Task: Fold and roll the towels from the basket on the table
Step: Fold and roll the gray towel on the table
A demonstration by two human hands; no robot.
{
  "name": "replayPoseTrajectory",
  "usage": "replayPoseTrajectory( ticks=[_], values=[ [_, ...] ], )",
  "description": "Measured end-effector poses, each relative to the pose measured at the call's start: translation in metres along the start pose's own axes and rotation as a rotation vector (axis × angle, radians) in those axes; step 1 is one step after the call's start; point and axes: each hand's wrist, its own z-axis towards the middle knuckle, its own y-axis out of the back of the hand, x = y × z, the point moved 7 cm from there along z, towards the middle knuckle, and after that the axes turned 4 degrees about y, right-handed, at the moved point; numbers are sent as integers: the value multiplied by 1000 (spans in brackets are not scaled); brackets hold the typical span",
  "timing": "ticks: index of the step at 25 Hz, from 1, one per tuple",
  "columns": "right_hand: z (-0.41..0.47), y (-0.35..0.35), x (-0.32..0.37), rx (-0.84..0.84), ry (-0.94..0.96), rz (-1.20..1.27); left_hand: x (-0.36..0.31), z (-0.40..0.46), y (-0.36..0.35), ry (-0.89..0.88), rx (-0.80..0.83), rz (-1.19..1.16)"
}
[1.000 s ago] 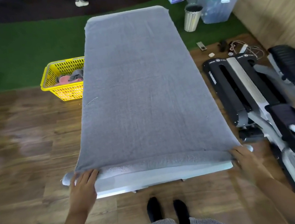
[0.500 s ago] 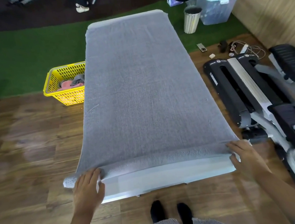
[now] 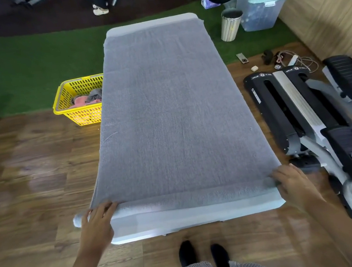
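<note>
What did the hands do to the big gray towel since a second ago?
Both hands, left hand and right hand, pushed the rolled near end of the gray towel forward, away from the person. The roll grew a little, baring more of the white table edge. The yellow basket stayed put on the floor.

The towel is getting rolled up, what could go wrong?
1. The roll's left end already sticks out past the table edge beyond the left hand, so the grey towel could roll up crooked.
2. The right hand sits at the table's corner; that end could slip off.
</note>
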Motion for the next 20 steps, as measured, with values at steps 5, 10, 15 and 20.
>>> replayPoseTrajectory(
  ticks=[5, 10, 15, 20],
  values=[
    [3, -4, 2, -49, -65, 104, -12, 7, 2, 75, -97, -127],
    [10, -12, 3, 65, -150, 209, -13, 10, -3, 77, -68, -128],
    [12, -14, -6, 161, -120, 69, -9, 2, -1, -76, -81, 18],
    [11, -2, 6, 96, -89, -37, -14, 12, 12, -12, -101, -45]
  ],
)
